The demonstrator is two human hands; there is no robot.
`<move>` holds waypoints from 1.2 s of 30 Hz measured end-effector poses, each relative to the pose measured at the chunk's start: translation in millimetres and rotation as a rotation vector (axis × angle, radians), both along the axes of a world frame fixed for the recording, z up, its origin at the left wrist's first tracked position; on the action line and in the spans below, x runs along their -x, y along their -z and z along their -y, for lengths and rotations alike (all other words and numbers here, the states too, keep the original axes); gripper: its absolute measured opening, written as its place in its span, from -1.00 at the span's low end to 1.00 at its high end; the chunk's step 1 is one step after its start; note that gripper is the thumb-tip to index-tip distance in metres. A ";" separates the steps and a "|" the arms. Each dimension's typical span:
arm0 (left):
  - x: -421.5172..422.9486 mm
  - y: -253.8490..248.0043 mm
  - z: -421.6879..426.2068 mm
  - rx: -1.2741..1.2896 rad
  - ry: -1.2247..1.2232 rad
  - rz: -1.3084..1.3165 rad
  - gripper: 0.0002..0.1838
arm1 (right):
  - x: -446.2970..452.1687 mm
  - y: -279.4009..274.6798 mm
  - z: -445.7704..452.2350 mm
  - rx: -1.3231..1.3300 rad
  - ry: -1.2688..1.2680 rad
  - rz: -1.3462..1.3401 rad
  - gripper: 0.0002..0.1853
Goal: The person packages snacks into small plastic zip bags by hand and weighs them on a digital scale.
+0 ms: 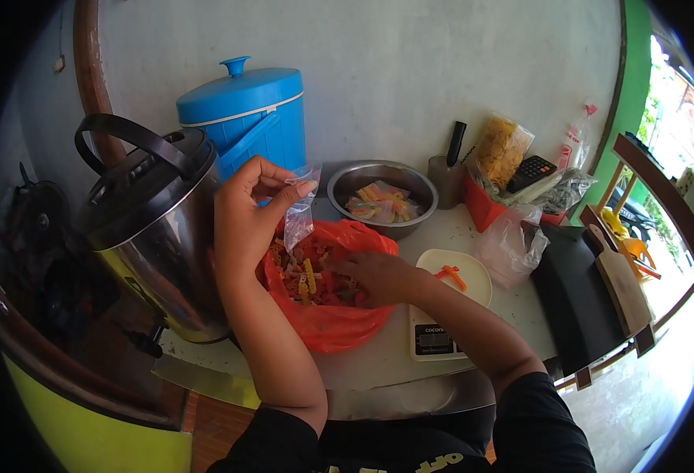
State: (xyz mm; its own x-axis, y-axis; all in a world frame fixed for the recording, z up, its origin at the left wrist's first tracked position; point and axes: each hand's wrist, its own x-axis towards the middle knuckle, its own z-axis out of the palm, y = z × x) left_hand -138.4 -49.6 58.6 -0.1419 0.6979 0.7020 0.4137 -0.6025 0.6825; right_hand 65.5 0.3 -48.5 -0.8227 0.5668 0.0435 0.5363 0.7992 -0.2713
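My left hand (256, 197) is raised over the red plastic bag, with thumb and fingers pinching the top of a small clear plastic bag (299, 225). The clear bag hangs down and looks mostly see-through. Below it, the red plastic bag (339, 335) lies spread wide on the table, full of crinkled snack sticks (309, 277) in orange, red and yellow. My right hand (382, 277) reaches into these from the right, fingers apart among the pieces; the fingertips are partly hidden. Beside my right wrist, a kitchen scale (434, 340) carries a cream plate (473, 272) with a few orange sticks (451, 276).
A steel bowl (382, 169) behind holds several filled packets (382, 202). To the left stand a large steel flask (158, 252) and a blue lidded bucket (244, 102). A red tray (481, 205), calculator (532, 172), and loose plastic bags (513, 244) crowd the right side.
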 end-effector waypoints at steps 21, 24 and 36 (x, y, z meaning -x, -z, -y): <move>-2.7 0.2 -2.6 -0.014 -0.024 -0.037 -0.69 | 26.6 35.0 -23.7 -0.568 -0.126 -0.130 -0.61; -4.3 0.6 -2.9 -0.019 -0.017 -0.039 -0.70 | 18.3 30.8 -23.6 -0.542 -0.085 -0.203 -0.68; -9.9 2.0 -6.0 -0.006 -0.049 -0.080 -0.73 | 16.1 25.1 -8.9 -0.333 0.102 0.096 -0.73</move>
State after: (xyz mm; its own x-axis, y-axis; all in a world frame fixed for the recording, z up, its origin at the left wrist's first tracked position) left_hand -128.5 -43.6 56.6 -0.1190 0.6875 0.7163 0.4960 -0.5839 0.6428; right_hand 49.4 9.2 -73.6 -0.7719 0.6140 0.1647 0.6283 0.7763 0.0504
